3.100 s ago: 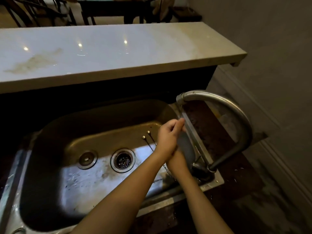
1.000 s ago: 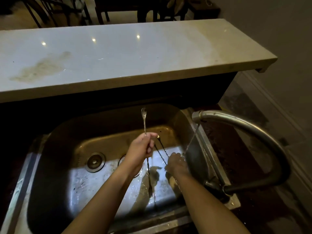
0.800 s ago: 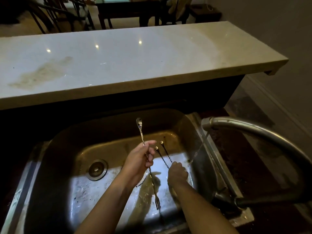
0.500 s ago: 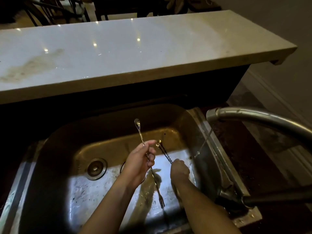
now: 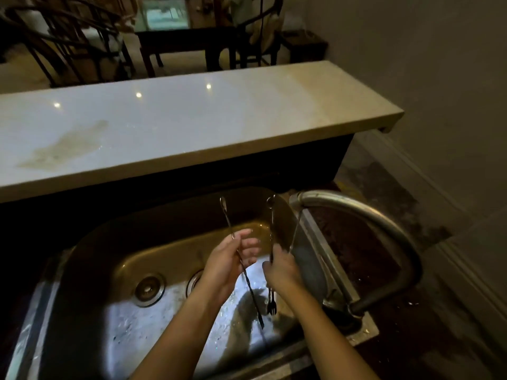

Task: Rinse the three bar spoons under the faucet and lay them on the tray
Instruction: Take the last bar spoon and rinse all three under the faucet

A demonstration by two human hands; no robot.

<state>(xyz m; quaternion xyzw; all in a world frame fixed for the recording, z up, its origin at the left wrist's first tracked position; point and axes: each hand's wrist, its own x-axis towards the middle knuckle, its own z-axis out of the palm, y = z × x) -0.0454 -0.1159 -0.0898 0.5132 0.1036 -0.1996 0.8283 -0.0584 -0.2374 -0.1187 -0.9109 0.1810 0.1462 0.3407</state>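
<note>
Where the frame is widest, the pale polished stone bench [image 5: 170, 124] spans upper left to centre right, with a brownish stain [image 5: 63, 146] at its left. Below it, lower left to centre: dull stainless steel sink basin [image 5: 90, 270], with a round drain fitting [image 5: 149, 289] in its floor. Curved grey metal faucet [image 5: 367, 215] arches over the basin's right rim, spout at centre. Left grip [image 5: 227, 263], centre frame over the basin: thumb and fingertips clamped on the stem of one long twisted-stem metal bar spoon [image 5: 226, 215], bowl up, forked end low. Right grip [image 5: 284, 271], just right of it: closed round the other metal bar spoons [image 5: 271, 223], bunched upright below the spout; count unclear in dim light. Thin water stream [image 5: 296, 227] runs from spout to right grip.
</note>
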